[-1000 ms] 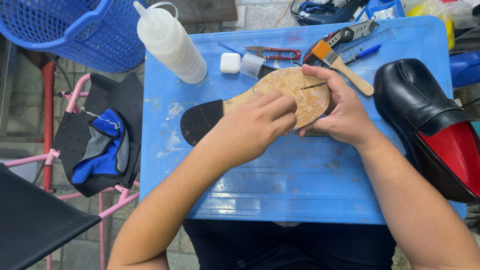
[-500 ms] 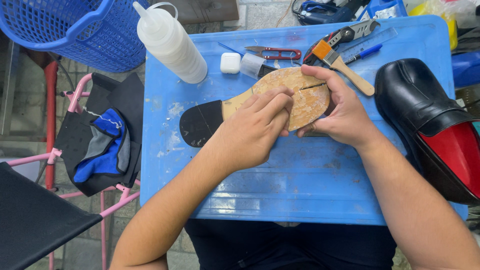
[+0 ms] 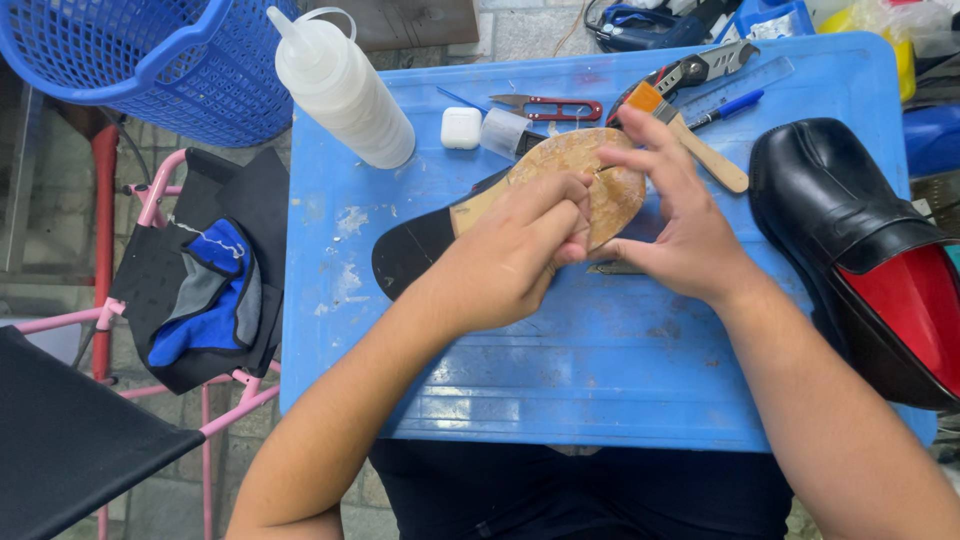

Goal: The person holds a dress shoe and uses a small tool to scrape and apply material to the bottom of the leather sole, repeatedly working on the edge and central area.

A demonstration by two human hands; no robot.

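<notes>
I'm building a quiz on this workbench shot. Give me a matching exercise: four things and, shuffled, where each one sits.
Things:
1. shoe sole
2. squeeze bottle
3. black shoe
4. basket

Places:
A. right edge of the blue table
B. off the table, top left
C. between the left hand and right hand
D. lying at the table's top left corner

Pairs: 1-C, 2-D, 3-A, 4-B

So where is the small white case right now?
In the head view, the small white case lies on the blue table, between the squeeze bottle and red-handled snips.
</notes>
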